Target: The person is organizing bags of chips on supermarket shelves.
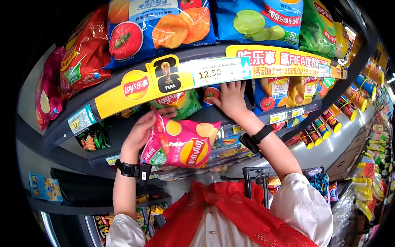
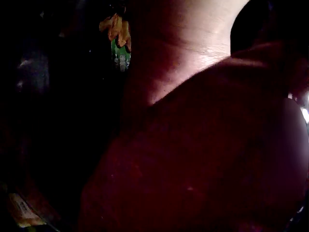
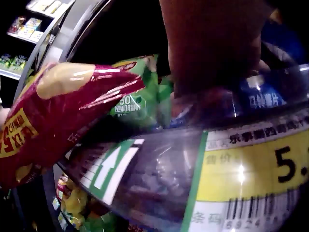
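Note:
My left hand (image 1: pixel 142 129) grips a pink Lay's chip bag (image 1: pixel 181 142) by its upper left corner, in front of the shelf. In the dark left wrist view this bag (image 2: pixel 193 150) fills the lower part, below the hand (image 2: pixel 188 38). My right hand (image 1: pixel 232 101) reaches into the lower shelf under the yellow price strip, fingers spread and pointing inward. Its thumb lies over a small blue chip bag (image 1: pixel 209 95); the fingertips are partly hidden by the strip. Between the hands sits a green Lay's bag (image 1: pixel 181 105), seen also in the right wrist view (image 3: pixel 142 94).
Large chip bags (image 1: pixel 162 29) stand on the shelf above. Its curved yellow strip (image 1: pixel 135 88) overhangs the right hand. Blue and yellow bags (image 1: pixel 269 92) stand to the right. A shopping cart (image 1: pixel 249 181) is in front of the body, with canister racks (image 1: pixel 341 109) farther right.

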The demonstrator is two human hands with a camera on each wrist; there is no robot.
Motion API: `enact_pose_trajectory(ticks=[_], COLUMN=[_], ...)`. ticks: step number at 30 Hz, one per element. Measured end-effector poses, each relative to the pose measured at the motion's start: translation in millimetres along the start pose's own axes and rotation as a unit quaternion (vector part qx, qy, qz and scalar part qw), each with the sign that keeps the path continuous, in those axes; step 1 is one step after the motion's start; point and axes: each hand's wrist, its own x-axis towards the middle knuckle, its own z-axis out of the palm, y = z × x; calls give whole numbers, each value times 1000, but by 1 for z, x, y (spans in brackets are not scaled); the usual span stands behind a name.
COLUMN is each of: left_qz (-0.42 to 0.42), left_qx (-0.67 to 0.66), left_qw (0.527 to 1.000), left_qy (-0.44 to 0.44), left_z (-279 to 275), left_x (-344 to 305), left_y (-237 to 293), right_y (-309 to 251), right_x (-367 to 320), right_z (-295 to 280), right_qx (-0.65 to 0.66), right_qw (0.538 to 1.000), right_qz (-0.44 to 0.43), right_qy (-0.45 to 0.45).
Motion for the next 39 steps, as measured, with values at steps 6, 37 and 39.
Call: enact_pose_trajectory(ticks=[6,37,39], left_qz=[-6,66,45], left_qx=[-5,195,217], left_qw=[1000,935,937], left_qy=[20,288,271], left_z=[-1,56,57], left_x=[-18,-22,-24], left_y=[10,-77,-69], right_y=[-20,-31,-22], right_x=[-22,-112,-108], right_z=[-47,-80,-84], right_qx=[183,698,763], right_qw=[975,581,495], right_qz=[-50,418,416], right_qy=[114,36,5])
